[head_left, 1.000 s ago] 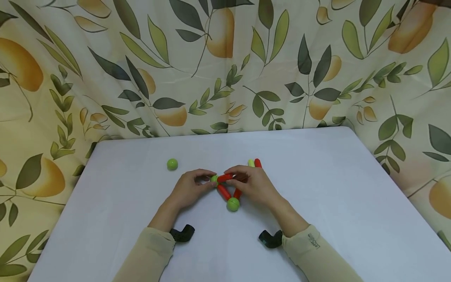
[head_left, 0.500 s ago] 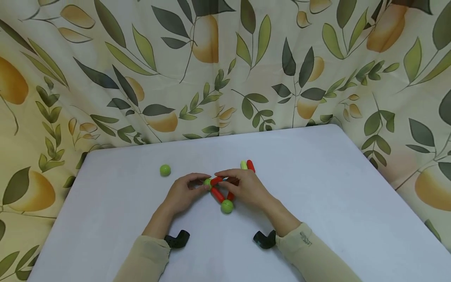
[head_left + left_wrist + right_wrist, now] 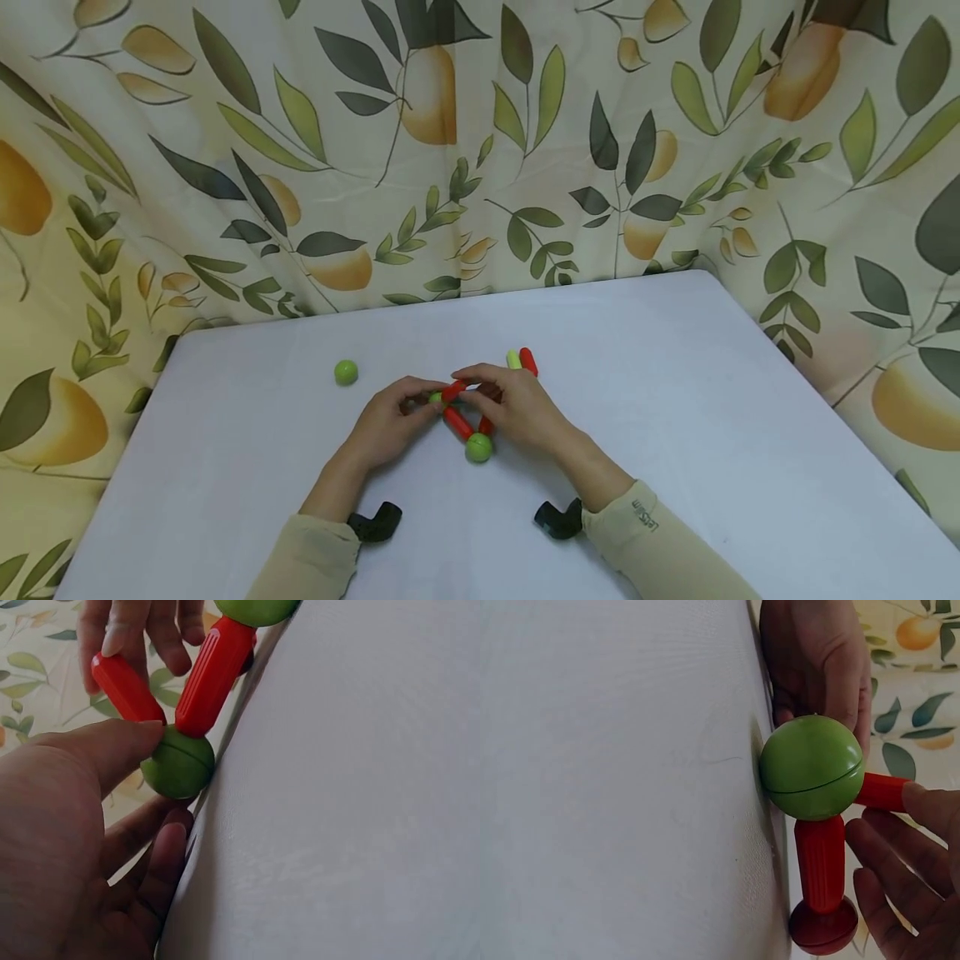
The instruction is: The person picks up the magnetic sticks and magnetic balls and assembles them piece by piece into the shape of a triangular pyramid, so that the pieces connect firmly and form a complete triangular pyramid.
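My left hand (image 3: 390, 417) pinches a green ball (image 3: 178, 762) between thumb and fingers. My right hand (image 3: 521, 404) pinches a short red rod (image 3: 453, 390), its lower end against that ball and its other end raised. A second red rod (image 3: 215, 675) joins the held ball to a nearer green ball (image 3: 478, 447) on the table. From the nearer ball another red rod (image 3: 821, 862) leads to a red ball (image 3: 823, 925), which my right hand covers in the head view.
A loose green ball (image 3: 346, 372) lies on the white table (image 3: 675, 433) beyond my left hand. Past my right hand, a yellow-green rod (image 3: 513, 360) and a red rod (image 3: 528, 361) lie side by side. A patterned cloth (image 3: 420, 208) hangs behind the table's far edge.
The head view has shifted, so the scene sits lower and further left. The red rod in my right hand slants more steeply. Both hands keep their pinches.
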`<state>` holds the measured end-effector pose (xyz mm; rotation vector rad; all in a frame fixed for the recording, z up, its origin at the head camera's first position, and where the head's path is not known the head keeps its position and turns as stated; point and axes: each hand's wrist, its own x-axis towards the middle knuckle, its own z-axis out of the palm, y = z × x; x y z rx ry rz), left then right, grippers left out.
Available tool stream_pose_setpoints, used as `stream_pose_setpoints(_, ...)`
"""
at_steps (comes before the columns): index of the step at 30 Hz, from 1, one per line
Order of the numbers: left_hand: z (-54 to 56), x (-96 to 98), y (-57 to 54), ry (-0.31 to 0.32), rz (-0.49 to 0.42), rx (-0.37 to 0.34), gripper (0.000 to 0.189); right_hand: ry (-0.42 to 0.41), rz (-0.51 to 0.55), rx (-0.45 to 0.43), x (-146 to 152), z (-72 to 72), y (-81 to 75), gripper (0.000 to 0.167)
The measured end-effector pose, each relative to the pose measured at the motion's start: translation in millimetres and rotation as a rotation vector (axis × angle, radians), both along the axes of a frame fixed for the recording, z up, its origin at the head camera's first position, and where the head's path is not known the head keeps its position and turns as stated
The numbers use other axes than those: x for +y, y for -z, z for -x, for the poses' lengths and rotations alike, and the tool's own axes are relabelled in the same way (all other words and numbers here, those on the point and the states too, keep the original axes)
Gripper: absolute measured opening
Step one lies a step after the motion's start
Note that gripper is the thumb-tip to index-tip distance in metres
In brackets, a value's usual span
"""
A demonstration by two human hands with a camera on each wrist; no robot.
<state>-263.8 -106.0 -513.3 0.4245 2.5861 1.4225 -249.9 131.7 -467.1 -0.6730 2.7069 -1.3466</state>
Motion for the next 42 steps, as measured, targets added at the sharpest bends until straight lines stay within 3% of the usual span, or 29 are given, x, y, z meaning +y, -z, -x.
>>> stream_pose_setpoints(14,-4.6,-7.8,8.1,-0.037,0.027,0.026,0.025,0.046,-0.038,0.017,2.7,9.2,-8.3,0.030)
stream_pose_setpoints(19,-0.9,-4.7,6.7,-0.041,0.048,0.041,0.026,0.086,-0.046,0.018,14.0,15.7,-11.8,0.028)
stream_pose_setpoints(28,10.4,5.7,3.0,-0.007,0.011,0.051,0.026,0.230,-0.070,0.074,45.5,27.5,-18.1,0.030)
stream_pose_setpoints(42,9.3,-0.4,6.4,-0.017,-0.001,0.035,0.025,0.366,-0.179,-0.079,60.9,39.3,-3.1,0.037)
